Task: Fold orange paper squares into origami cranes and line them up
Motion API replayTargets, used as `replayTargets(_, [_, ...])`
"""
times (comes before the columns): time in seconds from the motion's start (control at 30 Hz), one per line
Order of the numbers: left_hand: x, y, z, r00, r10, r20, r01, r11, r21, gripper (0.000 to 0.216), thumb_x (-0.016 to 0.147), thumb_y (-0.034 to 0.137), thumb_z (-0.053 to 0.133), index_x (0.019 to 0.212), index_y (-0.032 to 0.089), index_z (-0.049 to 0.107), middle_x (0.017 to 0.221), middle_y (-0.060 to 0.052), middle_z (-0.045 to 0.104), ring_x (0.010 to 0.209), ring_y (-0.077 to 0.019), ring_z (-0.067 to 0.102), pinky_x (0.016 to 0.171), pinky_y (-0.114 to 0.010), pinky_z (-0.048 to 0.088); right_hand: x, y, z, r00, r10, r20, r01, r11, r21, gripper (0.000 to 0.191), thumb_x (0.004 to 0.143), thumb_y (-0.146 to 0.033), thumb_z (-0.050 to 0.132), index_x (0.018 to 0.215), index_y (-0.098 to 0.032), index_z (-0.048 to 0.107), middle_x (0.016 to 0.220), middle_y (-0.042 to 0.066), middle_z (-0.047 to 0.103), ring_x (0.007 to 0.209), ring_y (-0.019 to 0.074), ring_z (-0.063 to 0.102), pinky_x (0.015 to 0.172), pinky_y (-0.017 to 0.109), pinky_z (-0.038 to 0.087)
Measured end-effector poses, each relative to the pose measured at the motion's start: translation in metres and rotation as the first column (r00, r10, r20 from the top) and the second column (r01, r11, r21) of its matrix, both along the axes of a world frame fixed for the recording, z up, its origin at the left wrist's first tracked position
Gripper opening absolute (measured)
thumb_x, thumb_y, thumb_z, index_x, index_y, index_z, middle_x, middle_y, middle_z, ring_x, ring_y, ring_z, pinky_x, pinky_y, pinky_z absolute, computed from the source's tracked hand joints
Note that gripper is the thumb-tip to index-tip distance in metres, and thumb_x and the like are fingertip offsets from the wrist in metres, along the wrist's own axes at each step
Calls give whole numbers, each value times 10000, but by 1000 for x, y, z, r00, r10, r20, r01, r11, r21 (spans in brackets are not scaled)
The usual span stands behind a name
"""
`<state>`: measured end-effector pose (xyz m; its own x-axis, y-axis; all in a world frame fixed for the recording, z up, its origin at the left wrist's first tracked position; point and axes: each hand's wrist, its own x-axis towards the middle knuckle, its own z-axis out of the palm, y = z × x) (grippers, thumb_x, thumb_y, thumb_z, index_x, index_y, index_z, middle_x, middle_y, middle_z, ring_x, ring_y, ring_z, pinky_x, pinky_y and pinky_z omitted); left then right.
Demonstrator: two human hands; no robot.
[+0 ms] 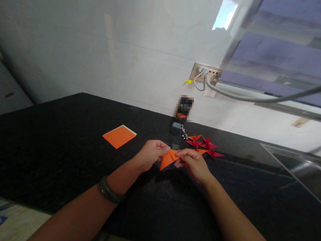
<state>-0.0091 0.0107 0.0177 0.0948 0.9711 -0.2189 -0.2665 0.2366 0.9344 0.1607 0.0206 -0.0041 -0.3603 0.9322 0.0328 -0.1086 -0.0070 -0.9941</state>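
A partly folded piece of orange origami paper (168, 159) is held up above the dark counter between my two hands. My left hand (152, 153) pinches its upper left edge, thumb on top. On the other side, my right hand (194, 163) grips the right corner between thumb and fingers. One pointed flap hangs toward the lower left, and creases show on the face. Just beyond my right hand lie several folded red and orange paper cranes (208, 145). To the left of my left hand rests a stack of square orange paper (119, 136), with a pale green edge showing underneath.
A phone-like object (184, 108), blurred out, leans near the wall, with a small grey block (176, 125) and a beaded strap (184, 132) before it. A wall socket (205, 73) carries plugged cables. A sink (301, 171) lies to the right on the black counter (70, 138).
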Motion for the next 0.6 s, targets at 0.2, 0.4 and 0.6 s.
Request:
replayTargets(0.2, [0, 1, -1, 1000, 15, -20, -14, 1000, 20, 62, 667, 127, 618, 655, 105, 562, 551, -5, 599, 458, -95, 558, 447, -201, 427, -2, -2, 3, 999, -32, -3, 32, 995, 94, 55, 688, -216, 604, 725, -190, 634, 744, -1, 648, 560, 87, 587, 546, 221, 478])
replayTargets(0.4, [1, 1, -1, 1000, 10, -5, -10, 1000, 4, 77, 657, 135, 631, 652, 105, 560, 558, -7, 602, 466, -99, 566, 459, -209, 442, -4, -2, 8, 997, -75, 31, 69, 984, 162, 27, 690, -208, 586, 706, -188, 578, 790, -9, 616, 553, 76, 559, 540, 220, 460])
replayTargets(0.6, [0, 1, -1, 1000, -1, 8, 1, 1000, 21, 107, 646, 163, 648, 663, 109, 557, 573, -10, 606, 483, -103, 573, 469, -216, 451, -6, -3, 7, 995, -79, 57, 71, 990, 122, 58, 728, -243, 546, 726, -191, 523, 621, -32, 572, 562, 97, 563, 553, 226, 475])
